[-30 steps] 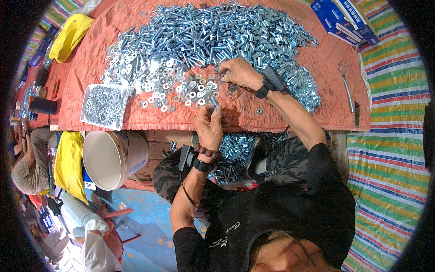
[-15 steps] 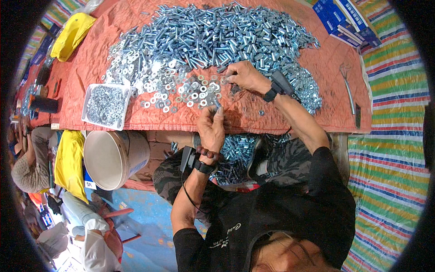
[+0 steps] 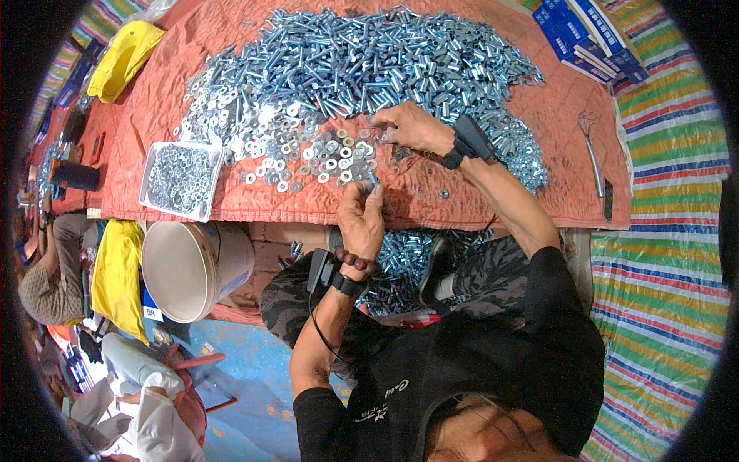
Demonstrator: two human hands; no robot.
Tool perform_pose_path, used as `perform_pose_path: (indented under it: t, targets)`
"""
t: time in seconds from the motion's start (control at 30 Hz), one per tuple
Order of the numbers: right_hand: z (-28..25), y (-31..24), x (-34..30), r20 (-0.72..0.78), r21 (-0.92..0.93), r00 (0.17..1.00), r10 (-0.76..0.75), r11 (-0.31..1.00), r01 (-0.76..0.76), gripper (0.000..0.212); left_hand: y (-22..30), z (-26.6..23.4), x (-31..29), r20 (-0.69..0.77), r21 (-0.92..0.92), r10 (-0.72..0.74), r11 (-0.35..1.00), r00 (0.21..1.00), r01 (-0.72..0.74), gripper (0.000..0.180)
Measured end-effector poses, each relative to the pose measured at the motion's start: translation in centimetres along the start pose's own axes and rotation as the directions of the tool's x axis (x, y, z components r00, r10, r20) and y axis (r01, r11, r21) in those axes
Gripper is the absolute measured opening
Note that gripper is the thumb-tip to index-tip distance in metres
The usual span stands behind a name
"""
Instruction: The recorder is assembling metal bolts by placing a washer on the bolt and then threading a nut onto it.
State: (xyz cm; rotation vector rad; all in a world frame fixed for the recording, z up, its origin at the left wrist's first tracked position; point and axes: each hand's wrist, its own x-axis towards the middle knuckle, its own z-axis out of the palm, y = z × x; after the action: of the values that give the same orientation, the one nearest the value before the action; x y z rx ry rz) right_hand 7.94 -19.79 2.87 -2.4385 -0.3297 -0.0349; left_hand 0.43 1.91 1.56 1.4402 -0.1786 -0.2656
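Observation:
Above the near edge of the red cloth, my left hand (image 3: 362, 223) is closed, pinching a small bluish metal bolt (image 3: 375, 178) that points upward. My right hand (image 3: 418, 128) reaches to the border between the flat washers (image 3: 331, 154) and the large heap of metal bolts and sleeves (image 3: 385, 61). Its thumb and fingers are drawn together over the washers' right end; what they hold is too small to make out. Hex nuts (image 3: 531, 158) lie heaped beyond my right wrist, and one loose nut (image 3: 444, 194) sits apart on the cloth.
A white tray (image 3: 181, 181) of small rings stands at the left, with a white bucket (image 3: 178, 269) below it. Finished-looking bolts (image 3: 404, 258) are piled below the table edge. At the right are a metal hand tool (image 3: 591, 154) and blue boxes (image 3: 589, 38). Other people sit far left.
My right hand has shifted slightly left, its fingers now stretching to the heap's lower edge. My left hand stays nearly in place with the bolt.

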Motion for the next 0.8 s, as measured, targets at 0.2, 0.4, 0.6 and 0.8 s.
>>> perform_pose_path:
  t: [0.2,0.4,0.6,0.8]
  targets:
    - [-0.7,-0.1,0.3,0.103,-0.069,0.995,-0.015,0.997,0.022,0.026,0.2,0.1,0.0,0.039,0.050,-0.031,0.998,0.999,0.029,0.014]
    - [-0.6,-0.2,0.7,0.096,-0.124,0.995,-0.001,0.992,0.013,0.025,-0.2,-0.2,0.2,0.035,0.068,-0.012,0.998,0.999,0.010,0.016]
    - [-1.2,-0.5,-0.7,0.061,-0.064,0.983,0.171,0.984,-0.167,0.023,-0.5,-0.1,0.2,0.027,0.163,0.050,0.985,0.998,-0.054,0.016]
    - [-1.8,-3.1,-3.8,0.273,0.664,0.890,0.365,0.598,-0.449,0.021,-0.5,-0.1,0.2,0.005,0.200,0.019,0.980,1.000,-0.020,0.016]
